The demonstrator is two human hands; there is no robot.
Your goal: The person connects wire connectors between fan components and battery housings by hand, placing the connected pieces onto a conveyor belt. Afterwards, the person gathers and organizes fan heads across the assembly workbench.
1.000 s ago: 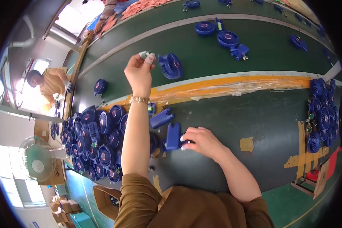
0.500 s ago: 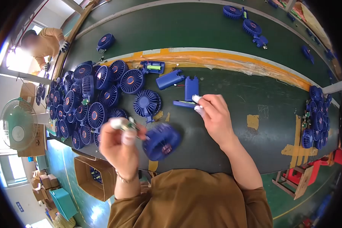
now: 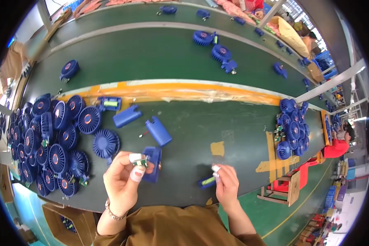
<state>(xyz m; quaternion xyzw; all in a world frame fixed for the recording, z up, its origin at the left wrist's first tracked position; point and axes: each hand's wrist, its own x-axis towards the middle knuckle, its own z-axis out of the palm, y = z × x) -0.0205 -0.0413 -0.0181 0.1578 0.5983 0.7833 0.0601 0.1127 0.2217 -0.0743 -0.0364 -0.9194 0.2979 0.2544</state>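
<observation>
My left hand (image 3: 125, 180) pinches a small green circuit board (image 3: 140, 161), with white coverings on the fingertips. A blue fan head (image 3: 152, 164) hangs or rests just beside it, partly behind the fingers. Lower right of centre, my right hand (image 3: 226, 183) has its covered fingertips closed on a blue casing (image 3: 207, 181) with a light green battery inside. Two blue casings, one tilted (image 3: 127, 116) and one nearer the middle (image 3: 158, 131), lie on the dark table. A face-down fan (image 3: 106, 143) is left of them.
Many blue fans (image 3: 58, 158) are heaped at the left, and another pile (image 3: 293, 130) stands at the right. Behind an orange-taped ledge (image 3: 180, 91), a green belt (image 3: 151, 53) carries several fans. An open carton (image 3: 69, 221) is below the table. A co-worker's sleeve (image 3: 13, 61) shows at far left.
The view has turned to the right. My right hand and its battery casing have moved away from the loose casings, toward the table's front edge. My left hand still holds the board.
</observation>
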